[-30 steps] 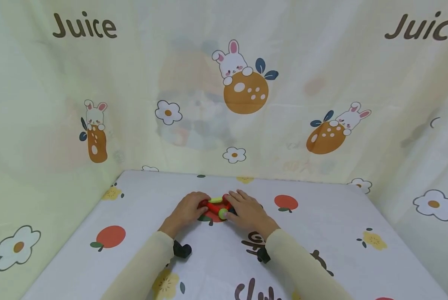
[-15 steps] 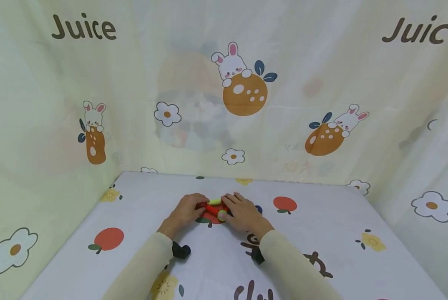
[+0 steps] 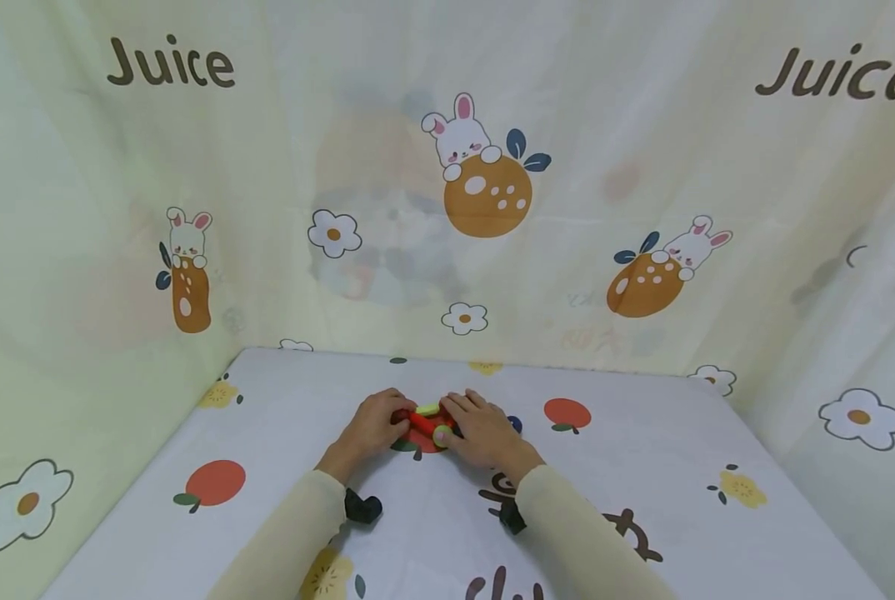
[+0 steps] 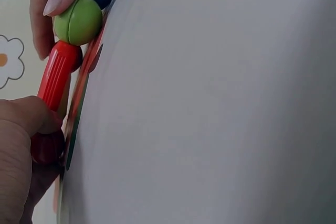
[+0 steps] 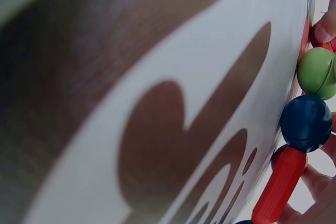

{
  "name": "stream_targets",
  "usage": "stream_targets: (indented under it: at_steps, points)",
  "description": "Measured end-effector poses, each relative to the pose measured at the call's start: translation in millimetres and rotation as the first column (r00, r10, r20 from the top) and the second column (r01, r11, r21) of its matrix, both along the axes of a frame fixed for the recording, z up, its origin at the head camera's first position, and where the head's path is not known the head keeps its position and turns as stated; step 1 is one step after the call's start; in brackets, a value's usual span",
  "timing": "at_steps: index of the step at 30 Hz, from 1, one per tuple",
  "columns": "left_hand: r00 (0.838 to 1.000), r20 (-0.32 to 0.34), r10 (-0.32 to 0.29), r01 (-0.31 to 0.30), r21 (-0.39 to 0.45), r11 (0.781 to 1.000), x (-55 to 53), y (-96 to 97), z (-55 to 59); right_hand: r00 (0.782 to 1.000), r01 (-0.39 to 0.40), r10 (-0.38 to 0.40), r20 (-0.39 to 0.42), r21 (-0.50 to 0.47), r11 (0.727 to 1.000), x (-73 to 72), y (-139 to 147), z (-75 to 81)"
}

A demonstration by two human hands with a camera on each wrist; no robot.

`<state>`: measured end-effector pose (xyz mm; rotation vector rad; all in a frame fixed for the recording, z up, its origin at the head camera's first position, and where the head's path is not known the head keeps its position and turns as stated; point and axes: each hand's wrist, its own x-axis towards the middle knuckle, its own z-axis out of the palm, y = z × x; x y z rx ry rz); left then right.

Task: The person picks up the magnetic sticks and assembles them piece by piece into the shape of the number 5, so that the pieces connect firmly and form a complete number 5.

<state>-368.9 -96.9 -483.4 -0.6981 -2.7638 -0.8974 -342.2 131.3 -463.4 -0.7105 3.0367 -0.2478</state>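
Several balls and ridged rods form a toy building frame low over the cloth. My left hand [image 3: 372,427] pinches a dark red ball [image 4: 48,148] at the near end of a red rod [image 4: 56,74]. Over the toy's other side curls my right hand [image 3: 485,429], thumb on a green ball [image 4: 79,22] and fingers reaching to the far side. A yellow-green rod [image 3: 427,409] spans the back between both hands. In the right wrist view a dark blue ball [image 5: 306,123] touches the green one, and another red rod [image 5: 280,184] lies below it. The right palm hides part of the toy.
A white cloth [image 3: 447,517] with printed fruit and lettering covers the table. Another dark blue ball [image 3: 515,423] shows just beyond my right hand. A printed curtain [image 3: 387,275] hangs behind the table and along both sides.
My right hand has shifted slightly left over the toy, and a blue ball has come into sight at its right. The left hand keeps its pinch.
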Motion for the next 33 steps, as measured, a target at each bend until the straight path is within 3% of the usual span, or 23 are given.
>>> stream_targets:
  at_steps: [8,21,33]
  points:
    - [0.999,0.034,0.028,-0.030,0.070,0.997,1.1,-3.7,-0.3,1.000,0.006,-0.006,0.000,-0.018,1.000,-0.5,1.4,0.7]
    - [0.995,0.072,0.075,-0.078,0.051,0.996,9.9,-7.9,2.3,1.000,0.030,-0.030,0.001,-0.014,0.999,8.9,7.6,7.0]
    - [0.998,0.050,0.048,-0.051,0.055,0.997,18.2,-11.8,3.9,0.999,-0.011,0.011,-0.044,-0.009,1.000,11.9,21.3,7.0]
